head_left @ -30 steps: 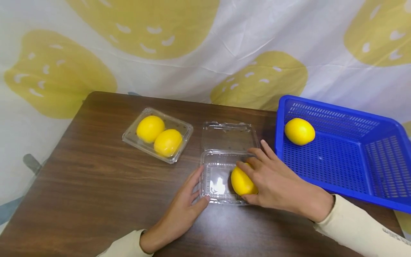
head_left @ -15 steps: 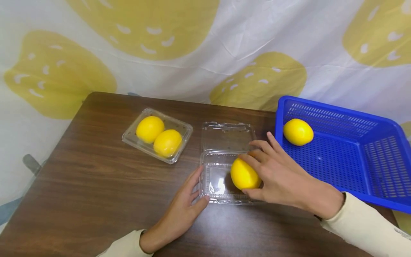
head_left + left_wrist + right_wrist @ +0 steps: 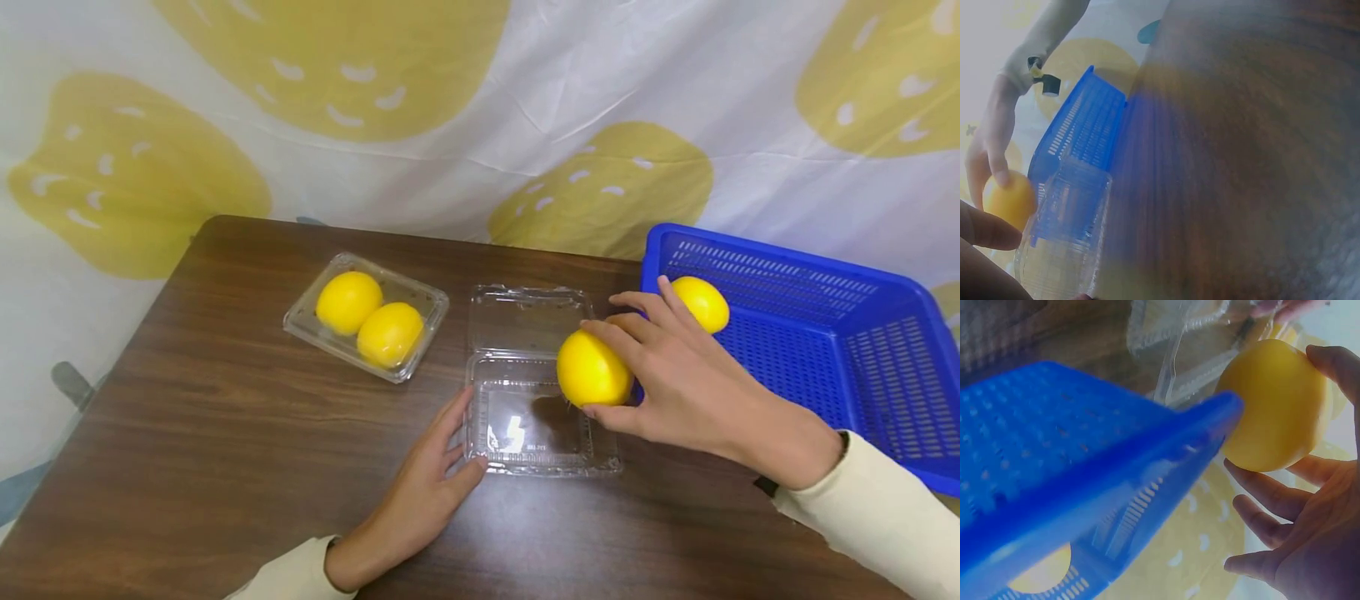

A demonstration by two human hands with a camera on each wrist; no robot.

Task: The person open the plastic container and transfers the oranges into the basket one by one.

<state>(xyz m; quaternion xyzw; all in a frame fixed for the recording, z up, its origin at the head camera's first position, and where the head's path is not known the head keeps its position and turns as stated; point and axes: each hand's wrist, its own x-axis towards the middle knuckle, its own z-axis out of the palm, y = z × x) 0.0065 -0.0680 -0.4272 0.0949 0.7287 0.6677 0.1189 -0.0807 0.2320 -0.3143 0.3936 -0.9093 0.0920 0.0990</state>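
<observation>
My right hand (image 3: 690, 383) has its thumb and fingers curled round a smooth, bright yellow, oval lemon (image 3: 592, 369), which is above the right half of a clear, rectangular plastic clamshell tray (image 3: 495, 400), apart from its base. A dark shadow falls on the tray floor below it. My fingertips reach across my view toward the left rim of a deep blue, perforated plastic basket (image 3: 885, 287); whether they touch it I cannot tell.

My left hand (image 3: 420, 500) rests at the tray's left edge, fingers loosely extended, forefinger along the side and thumb at the near-left corner. The tray's hinged lid (image 3: 532, 321) lies folded back toward the far edge of the dark brown wood-grain table (image 3: 187, 417).

The basket stands toward the table's far right, with a second yellow lemon (image 3: 705, 304) inside against its left wall, near the far-left corner. Toward the table's far-left corner, a closed clear plastic box (image 3: 412, 287) holds two yellow lemons (image 3: 391, 335) side by side. Beyond the far edge hangs a white cloth (image 3: 420, 179) printed with large yellow lemon shapes.
</observation>
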